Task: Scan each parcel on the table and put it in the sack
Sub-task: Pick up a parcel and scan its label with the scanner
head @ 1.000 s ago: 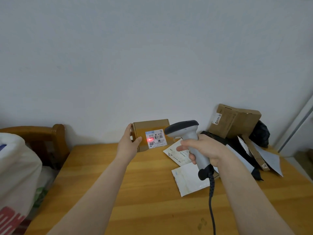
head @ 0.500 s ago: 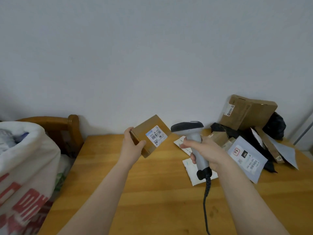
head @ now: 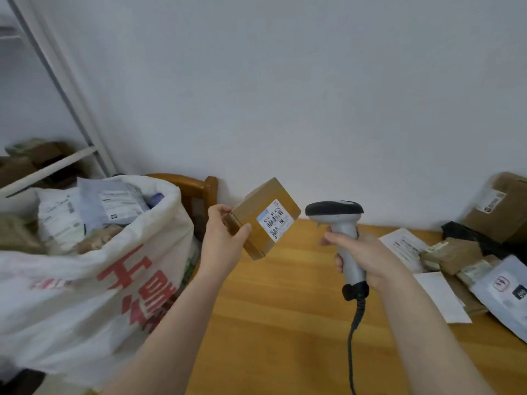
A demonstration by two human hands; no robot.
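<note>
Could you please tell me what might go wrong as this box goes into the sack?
1. The left hand pinches the box by one end, so it could slip before reaching the sack.
2. The sack looks heaped with parcels near its rim; the box may slide off.
3. The cable of the scanner in the right hand could snag.

Printed "501E- MI A19C" over a barcode — on the white label [head: 275, 220] of the brown box [head: 263, 242]. Large red characters on the white sack [head: 71, 309] — creased, only partly legible.
</note>
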